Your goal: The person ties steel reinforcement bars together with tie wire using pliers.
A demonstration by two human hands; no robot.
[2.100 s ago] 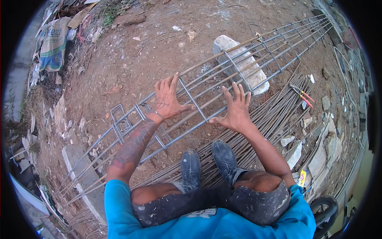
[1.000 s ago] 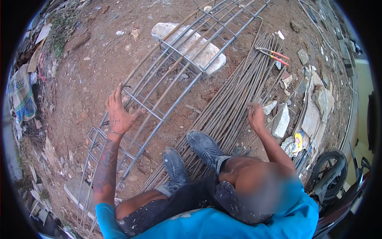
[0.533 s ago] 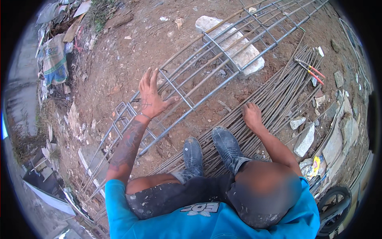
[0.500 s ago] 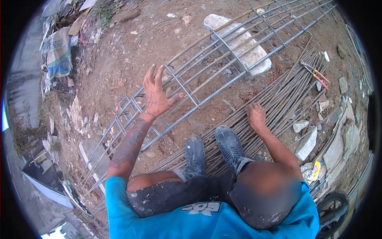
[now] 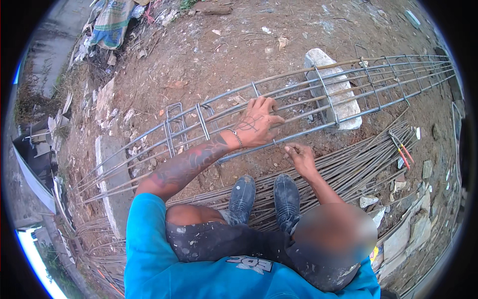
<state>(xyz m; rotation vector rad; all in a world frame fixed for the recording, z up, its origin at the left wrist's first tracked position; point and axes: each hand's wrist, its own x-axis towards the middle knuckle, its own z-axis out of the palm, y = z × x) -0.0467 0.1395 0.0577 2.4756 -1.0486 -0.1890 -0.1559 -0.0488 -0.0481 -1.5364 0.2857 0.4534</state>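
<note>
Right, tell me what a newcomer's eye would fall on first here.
Probably the long steel-bar cage, stretching diagonally and crossing over a pale stone block right of centre. The left hand lies over its middle; the right hand is by its near edge. Red-handled pliers stand out at right.

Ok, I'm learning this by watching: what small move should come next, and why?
Perhaps steady the near bar of the rebar cage with the right hand, because it sits close beside that bar while the left hand lies over the cage.

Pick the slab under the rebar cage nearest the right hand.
The slab at picture right, beyond the right hand; the other slab lies at far left.
</note>
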